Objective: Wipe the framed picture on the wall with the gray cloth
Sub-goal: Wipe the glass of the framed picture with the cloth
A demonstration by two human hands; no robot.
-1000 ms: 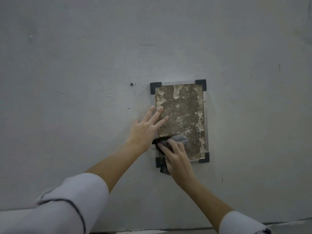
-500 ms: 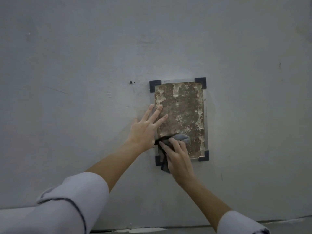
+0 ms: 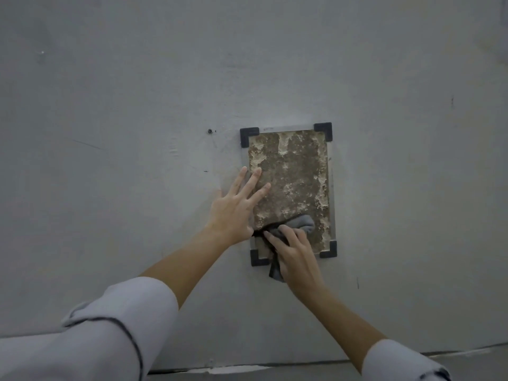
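Note:
A framed picture (image 3: 294, 171) with a mottled brown and cream surface and black corner pieces hangs on the grey wall. My left hand (image 3: 236, 207) lies flat with fingers spread on the picture's left edge and the wall beside it. My right hand (image 3: 294, 254) presses a bunched gray cloth (image 3: 303, 224) against the picture's lower part, near the bottom left corner. A tail of the cloth hangs below the frame under my palm. The hand hides part of the lower frame edge.
The grey wall (image 3: 137, 105) fills the view, with a small dark screw or hole (image 3: 209, 131) left of the frame's top corner. Along the bottom runs the seam where the wall meets the floor (image 3: 247, 369).
The cloth and my right hand have stayed at the lower left of the picture with only a small shift. My left hand keeps its place on the frame's left edge. The view drifted slightly.

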